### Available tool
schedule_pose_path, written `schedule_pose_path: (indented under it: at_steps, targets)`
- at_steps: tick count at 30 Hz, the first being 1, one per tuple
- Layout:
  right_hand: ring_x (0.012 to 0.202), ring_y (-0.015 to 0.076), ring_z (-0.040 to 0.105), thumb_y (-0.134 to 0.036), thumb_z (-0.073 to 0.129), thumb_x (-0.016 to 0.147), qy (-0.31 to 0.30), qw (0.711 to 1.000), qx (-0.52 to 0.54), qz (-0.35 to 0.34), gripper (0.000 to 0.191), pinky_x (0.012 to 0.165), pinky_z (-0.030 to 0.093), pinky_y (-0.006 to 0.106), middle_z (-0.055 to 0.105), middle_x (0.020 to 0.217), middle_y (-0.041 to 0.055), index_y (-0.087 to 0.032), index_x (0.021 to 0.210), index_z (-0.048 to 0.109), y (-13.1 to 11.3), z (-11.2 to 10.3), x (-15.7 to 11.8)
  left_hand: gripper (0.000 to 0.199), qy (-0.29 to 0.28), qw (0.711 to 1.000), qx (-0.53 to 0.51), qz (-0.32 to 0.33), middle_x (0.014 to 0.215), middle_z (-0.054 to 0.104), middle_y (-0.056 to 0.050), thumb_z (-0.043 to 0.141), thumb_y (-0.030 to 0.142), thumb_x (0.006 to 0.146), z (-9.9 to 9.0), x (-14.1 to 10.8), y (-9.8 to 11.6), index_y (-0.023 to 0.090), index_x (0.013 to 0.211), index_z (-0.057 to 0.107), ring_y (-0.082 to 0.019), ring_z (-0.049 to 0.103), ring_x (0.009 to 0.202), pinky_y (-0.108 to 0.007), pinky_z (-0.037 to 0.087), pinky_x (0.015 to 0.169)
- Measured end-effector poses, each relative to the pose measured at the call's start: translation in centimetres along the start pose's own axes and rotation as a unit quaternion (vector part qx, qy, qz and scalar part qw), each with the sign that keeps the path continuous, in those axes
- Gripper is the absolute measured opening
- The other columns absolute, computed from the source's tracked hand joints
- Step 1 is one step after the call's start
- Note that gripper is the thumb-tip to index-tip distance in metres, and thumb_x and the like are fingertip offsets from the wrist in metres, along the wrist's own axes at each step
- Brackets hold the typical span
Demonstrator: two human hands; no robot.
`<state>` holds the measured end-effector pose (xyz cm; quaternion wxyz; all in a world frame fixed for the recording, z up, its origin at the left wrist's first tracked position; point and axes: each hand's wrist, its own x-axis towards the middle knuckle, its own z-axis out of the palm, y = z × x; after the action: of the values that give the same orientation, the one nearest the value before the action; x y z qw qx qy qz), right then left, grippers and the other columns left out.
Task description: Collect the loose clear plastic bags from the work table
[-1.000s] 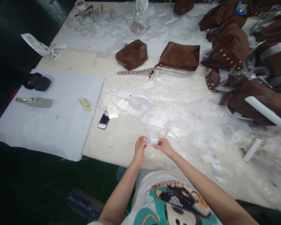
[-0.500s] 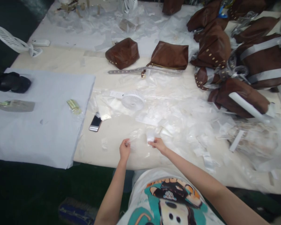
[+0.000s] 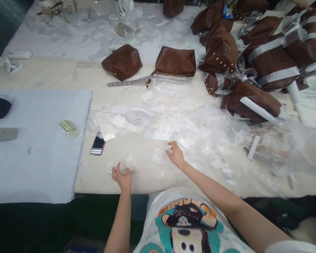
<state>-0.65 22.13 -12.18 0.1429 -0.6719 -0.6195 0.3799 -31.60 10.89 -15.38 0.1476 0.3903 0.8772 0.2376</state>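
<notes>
My left hand (image 3: pixel 122 176) is low over the front of the table with its fingers spread, beside a thin clear plastic bag (image 3: pixel 125 160). Nothing shows between those fingers. To the right, my right hand (image 3: pixel 176 154) also has its thumb and fingers apart, at the near edge of a heap of clear plastic bags (image 3: pixel 185 131). Another crumpled clear bag (image 3: pixel 159 154) lies just left of its fingertips. Whether either hand touches the plastic I cannot tell.
A phone (image 3: pixel 98 144) and a small white fan (image 3: pixel 138 115) lie past my hands. Brown bags (image 3: pixel 176 61) stand farther back, with several more piled at the right. A wrapped yellow-green bundle (image 3: pixel 69 128) rests on the pale sheet (image 3: pixel 47 168) at left.
Both hands have opened from their pinches; the white piece and clear plastic are no longer in them. My left hand moved left, my right slightly forward. The view has shifted right.
</notes>
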Motion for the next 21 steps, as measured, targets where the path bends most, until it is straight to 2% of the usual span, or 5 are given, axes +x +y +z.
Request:
schedule_pose_path:
  at_steps: [2, 5, 10, 16, 21]
  targets:
    - [0.127, 0.0314, 0.048, -0.021, 0.064, 0.084, 0.097, 0.991, -0.085, -0.021, 0.056, 0.101, 0.044, 0.043, 0.052, 0.140, 0.0177, -0.016, 0.137, 0.047, 0.9, -2.2, 1.7, 0.051, 0.007, 0.999, -0.043, -0.006, 0.148, 0.041, -0.019, 0.061, 0.028, 0.084, 0.0, -0.7, 1.8, 0.018, 0.133, 0.056, -0.035, 0.041, 0.136, -0.052, 0.047, 0.104]
    - [0.131, 0.0370, 0.040, -0.014, 0.066, 0.079, 0.085, 0.985, -0.147, 0.025, 0.065, 0.105, 0.037, 0.052, 0.053, 0.138, 0.0232, -0.011, 0.140, 0.044, 2.2, -4.5, 4.4, 0.044, -0.031, 0.986, -0.161, -0.001, 0.149, 0.042, -0.016, 0.061, 0.026, 0.084, 0.2, -1.3, 6.0, 0.022, 0.128, 0.060, -0.032, 0.039, 0.138, -0.041, 0.053, 0.094]
    - [0.112, 0.0317, 0.055, -0.012, 0.053, 0.080, 0.055, 0.997, 0.031, 0.042, 0.030, 0.099, 0.040, 0.041, 0.069, 0.105, 0.0156, -0.014, 0.108, 0.065, 2.3, -6.7, 5.8, 0.033, -0.204, 0.916, -0.339, -0.067, 0.128, 0.063, -0.013, 0.069, 0.038, 0.080, 1.9, -2.5, 13.8, 0.022, 0.109, 0.069, -0.028, 0.058, 0.118, -0.036, 0.054, 0.086]
    - [0.082, 0.0229, 0.060, -0.026, 0.049, 0.075, 0.077, 0.955, 0.287, -0.013, 0.025, 0.076, 0.048, 0.030, 0.069, 0.087, 0.0031, -0.020, 0.093, 0.065, -0.2, -9.5, 1.0, 0.055, -0.403, 0.811, -0.416, -0.078, 0.123, 0.070, -0.017, 0.064, 0.066, 0.080, 4.3, -6.4, 21.6, 0.018, 0.105, 0.074, -0.029, 0.067, 0.109, -0.040, 0.055, 0.088]
    - [0.073, 0.0194, 0.056, -0.025, 0.055, 0.071, 0.055, 0.900, 0.432, -0.013, 0.025, 0.068, 0.045, 0.028, 0.065, 0.081, 0.0001, -0.022, 0.093, 0.066, -1.6, -11.7, -4.5, 0.065, -0.502, 0.661, -0.476, -0.290, 0.092, 0.069, -0.016, 0.056, 0.078, 0.078, 4.3, -8.8, 26.5, 0.015, 0.089, 0.068, -0.026, 0.067, 0.092, -0.039, 0.055, 0.083]
